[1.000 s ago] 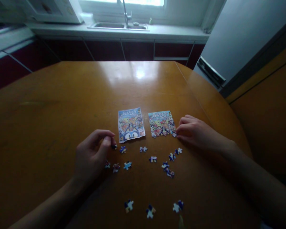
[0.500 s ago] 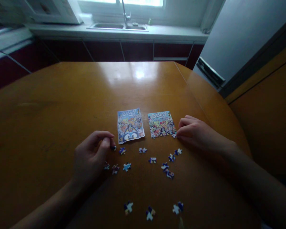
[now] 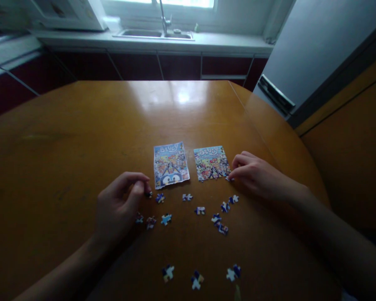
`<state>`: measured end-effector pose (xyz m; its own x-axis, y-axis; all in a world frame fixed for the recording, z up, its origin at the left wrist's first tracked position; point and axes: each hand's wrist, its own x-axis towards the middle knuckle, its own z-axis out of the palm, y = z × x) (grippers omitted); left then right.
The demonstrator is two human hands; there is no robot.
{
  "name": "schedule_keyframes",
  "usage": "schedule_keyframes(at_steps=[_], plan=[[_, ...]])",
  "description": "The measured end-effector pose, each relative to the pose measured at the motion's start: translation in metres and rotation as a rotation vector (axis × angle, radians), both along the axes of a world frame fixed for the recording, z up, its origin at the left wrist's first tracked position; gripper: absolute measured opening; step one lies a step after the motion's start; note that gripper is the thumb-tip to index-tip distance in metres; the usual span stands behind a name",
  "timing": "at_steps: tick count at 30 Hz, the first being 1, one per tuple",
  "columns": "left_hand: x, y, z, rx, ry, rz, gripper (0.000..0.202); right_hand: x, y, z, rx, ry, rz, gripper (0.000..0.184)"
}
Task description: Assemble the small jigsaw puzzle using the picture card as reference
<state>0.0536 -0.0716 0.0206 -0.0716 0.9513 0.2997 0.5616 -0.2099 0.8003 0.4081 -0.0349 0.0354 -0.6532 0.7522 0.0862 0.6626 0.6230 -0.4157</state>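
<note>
On a round wooden table [image 3: 81,125] lie a small colourful picture card [image 3: 171,164] and, to its right, a partly assembled puzzle [image 3: 211,162]. My left hand [image 3: 119,207] pinches a small puzzle piece [image 3: 148,194] between thumb and forefinger, just left of the card's lower corner. My right hand [image 3: 257,175] rests with curled fingers at the puzzle's lower right corner, fingertips pressed on a piece [image 3: 228,178] there. Several loose pieces [image 3: 200,210] are scattered in front of me, three of them near the front edge [image 3: 196,279].
A kitchen counter with a sink and tap [image 3: 158,33] runs along the far wall under a window. A grey refrigerator [image 3: 313,46] stands at the back right, close to the table's right edge. Dark red cabinets sit below the counter.
Almost nothing has moved. My right hand's fingertips have shifted very slightly at the puzzle's corner; my left hand keeps its pinch in the same place.
</note>
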Motion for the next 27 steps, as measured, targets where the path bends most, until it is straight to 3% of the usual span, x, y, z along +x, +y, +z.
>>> schedule_keyframes(at_steps=[8, 15, 27], plan=[[0.0014, -0.0009, 0.0047, -0.062, 0.006, 0.016, 0.013, 0.0014, 0.0017, 0.0016, 0.050, 0.097, -0.096, 0.032], [-0.0015, -0.0017, -0.0005, -0.060, -0.001, 0.008, 0.012, 0.0019, 0.0021, -0.0050, -0.020, 0.069, -0.032, 0.040], [-0.0020, -0.0011, -0.0020, -0.058, -0.025, -0.014, 0.011, 0.0022, 0.0034, -0.0069, -0.002, 0.077, -0.051, 0.034]])
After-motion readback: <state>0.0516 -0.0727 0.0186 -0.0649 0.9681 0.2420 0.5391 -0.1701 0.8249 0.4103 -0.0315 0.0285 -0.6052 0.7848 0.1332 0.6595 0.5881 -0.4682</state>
